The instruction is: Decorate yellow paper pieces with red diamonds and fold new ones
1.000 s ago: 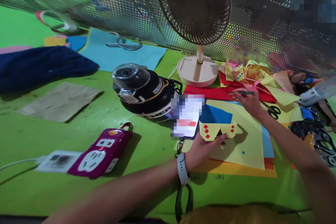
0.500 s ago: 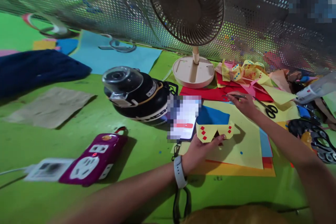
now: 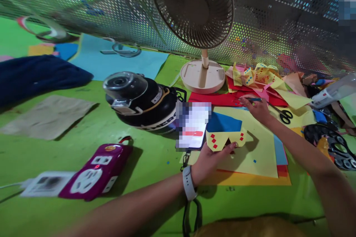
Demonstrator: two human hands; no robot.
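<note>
My left hand (image 3: 208, 160) pinches a folded yellow paper piece (image 3: 222, 139) dotted with small red squares, held just above a stack of coloured paper sheets (image 3: 258, 155). My right hand (image 3: 257, 108) reaches further back over the red paper (image 3: 219, 99). Its fingers are closed on a thin blue-tipped tool (image 3: 254, 99) that looks like tweezers. A phone (image 3: 192, 126) lies propped beside the left hand, against a black helmet (image 3: 144, 102).
A beige desk fan (image 3: 198, 26) stands behind, before a perforated metal screen. Black scissors (image 3: 283, 115) and folded paper pieces (image 3: 258, 76) lie at the right. A purple power strip (image 3: 94, 172), brown paper (image 3: 48, 116) and dark blue cloth (image 3: 39, 76) lie on the green table at left.
The view has drifted slightly, so everything sits a little further left. My right hand's tool has shifted a little over the red paper. My left hand keeps its hold.
</note>
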